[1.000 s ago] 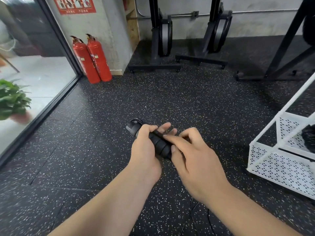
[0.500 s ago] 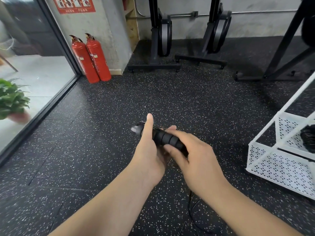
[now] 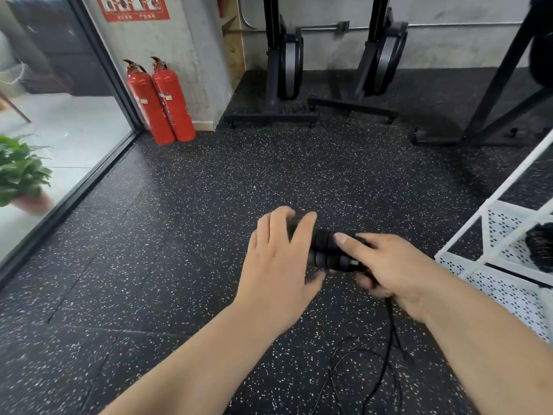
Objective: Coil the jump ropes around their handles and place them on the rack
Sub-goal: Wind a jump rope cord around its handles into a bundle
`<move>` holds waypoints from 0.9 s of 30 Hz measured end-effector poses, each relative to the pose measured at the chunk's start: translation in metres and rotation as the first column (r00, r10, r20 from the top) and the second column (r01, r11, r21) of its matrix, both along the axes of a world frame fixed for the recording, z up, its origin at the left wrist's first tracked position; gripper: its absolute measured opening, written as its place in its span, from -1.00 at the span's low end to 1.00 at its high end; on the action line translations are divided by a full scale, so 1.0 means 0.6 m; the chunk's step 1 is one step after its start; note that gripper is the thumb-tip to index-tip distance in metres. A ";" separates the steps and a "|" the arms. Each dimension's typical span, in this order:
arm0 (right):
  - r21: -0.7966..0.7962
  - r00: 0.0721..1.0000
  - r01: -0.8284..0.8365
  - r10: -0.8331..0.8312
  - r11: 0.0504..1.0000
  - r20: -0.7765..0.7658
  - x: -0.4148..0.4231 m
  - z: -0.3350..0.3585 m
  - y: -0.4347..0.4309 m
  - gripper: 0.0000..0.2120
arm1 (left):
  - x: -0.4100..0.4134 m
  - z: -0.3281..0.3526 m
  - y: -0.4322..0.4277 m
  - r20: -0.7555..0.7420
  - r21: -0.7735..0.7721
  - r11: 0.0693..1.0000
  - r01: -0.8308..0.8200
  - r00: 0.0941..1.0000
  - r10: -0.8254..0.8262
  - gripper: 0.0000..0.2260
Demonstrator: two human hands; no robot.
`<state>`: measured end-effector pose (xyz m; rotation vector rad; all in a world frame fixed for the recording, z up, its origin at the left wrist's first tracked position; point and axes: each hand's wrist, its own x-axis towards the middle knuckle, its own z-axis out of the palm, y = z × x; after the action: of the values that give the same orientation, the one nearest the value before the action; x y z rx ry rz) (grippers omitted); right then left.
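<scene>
We are standing on a dark speckled rubber floor (image 3: pixel 209 235), looking down at our own two hands. A white perforated rack (image 3: pixel 502 295) is waiting close by on our right. A dark bundle (image 3: pixel 538 247) is already lying on one of its shelves; we cannot tell whether it is a finished rope. Two black machines (image 3: pixel 287 70) are standing along the back wall, and a pair of red fire extinguishers (image 3: pixel 170 103) is leaning in the corner by the glass.

We are laying our left hand (image 3: pixel 278 265) over the left end of the two black ribbed handles (image 3: pixel 332 253), with the fingers straight and a little spread and the thumb tucked below. Our right hand (image 3: pixel 389 265) is gripping the right end, one digit lying along the top and the rest curling underneath. The handles are sitting side by side, held in the air between the hands. The thin black rope (image 3: pixel 390 322) is dropping from under the right hand and lying in loose loops on the floor.

We are judging the task to be at an early stage for this rope: the handles are paired, but no turns of cord are showing around them, so the winding and the placing on the rack are both left to do.

The red poster (image 3: pixel 133 7) is showing small figures and white lettering that is too blurred to read. The extinguisher labels are also illegible, and we are finding no brand on the handles.
</scene>
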<state>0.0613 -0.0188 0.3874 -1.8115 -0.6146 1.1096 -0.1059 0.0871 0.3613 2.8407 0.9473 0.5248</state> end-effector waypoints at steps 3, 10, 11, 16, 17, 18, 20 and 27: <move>-0.012 0.988 -0.123 0.121 0.992 -0.097 -0.001 0.013 -0.004 -0.59 | 0.002 -0.005 0.000 -0.109 0.085 0.995 0.051 0.993 -0.042 -0.13; 0.077 0.938 -0.154 0.170 0.985 -0.302 -0.005 -0.006 0.000 -0.34 | 0.002 0.012 0.008 -0.178 0.080 0.997 0.015 0.984 -0.001 -0.48; 0.082 0.939 -0.146 0.165 0.986 -0.302 -0.006 -0.006 0.001 -0.35 | 0.003 0.014 0.006 -0.170 0.065 0.998 0.005 0.985 0.006 -0.51; 0.099 0.941 -0.155 0.177 0.983 -0.288 -0.002 -0.012 0.002 -0.31 | 0.002 0.013 0.004 -0.128 -0.036 0.999 -0.005 0.992 0.001 -0.50; 0.098 0.940 -0.165 0.186 0.981 -0.286 -0.001 -0.013 0.001 -0.33 | 0.000 0.013 0.005 -0.123 -0.041 0.999 0.007 0.992 -0.012 -0.50; 0.097 0.939 -0.177 0.197 0.979 -0.283 0.000 -0.014 -0.001 -0.35 | -0.002 0.013 0.005 -0.118 -0.042 0.999 0.021 0.993 -0.026 -0.49; 0.101 0.935 -0.189 0.211 0.977 -0.286 0.001 -0.015 -0.004 -0.38 | -0.005 0.013 0.005 -0.122 -0.050 0.998 0.042 0.991 -0.048 -0.48; 0.119 0.964 -0.163 0.184 0.979 -0.193 -0.008 -0.002 -0.001 -0.34 | -0.004 0.022 -0.001 -0.135 -0.142 0.990 -0.012 0.991 -0.007 -0.52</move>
<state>0.0564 -0.0192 0.3862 -1.5554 -0.7052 1.3374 -0.1082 0.0862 0.3745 2.7744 0.9678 0.2550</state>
